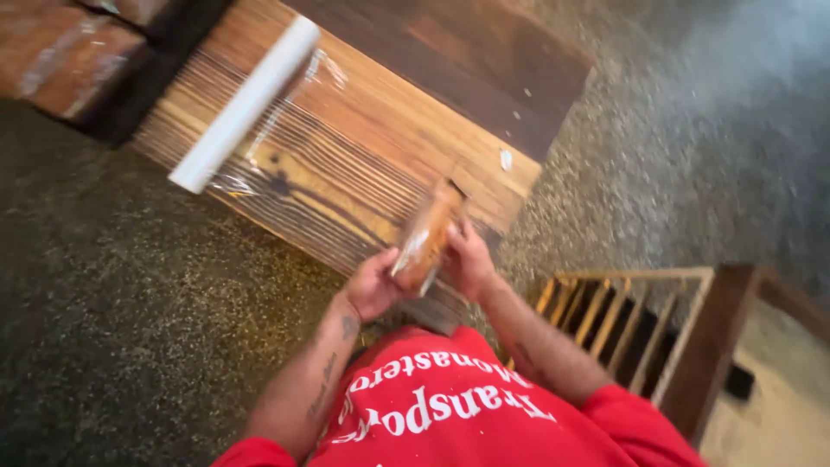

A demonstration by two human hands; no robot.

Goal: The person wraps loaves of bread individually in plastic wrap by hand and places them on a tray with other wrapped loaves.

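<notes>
Head view looks straight down at a person in a red shirt (441,415) standing at a wooden plank table (363,147). Both hands are closed around a small brown block wrapped in clear film (424,238), held upright just over the near edge of the table: the left hand (373,285) grips its lower left side, and the right hand (469,259) presses against its right side, fingers curled round it. Farther back on the table lies a white roll of clear wrap (246,104), set diagonally, with a loose sheet of film trailing from it across the boards. Grey speckled floor (130,303) surrounds the table. A slatted wooden crate (631,320) stands at the person's right.
</notes>
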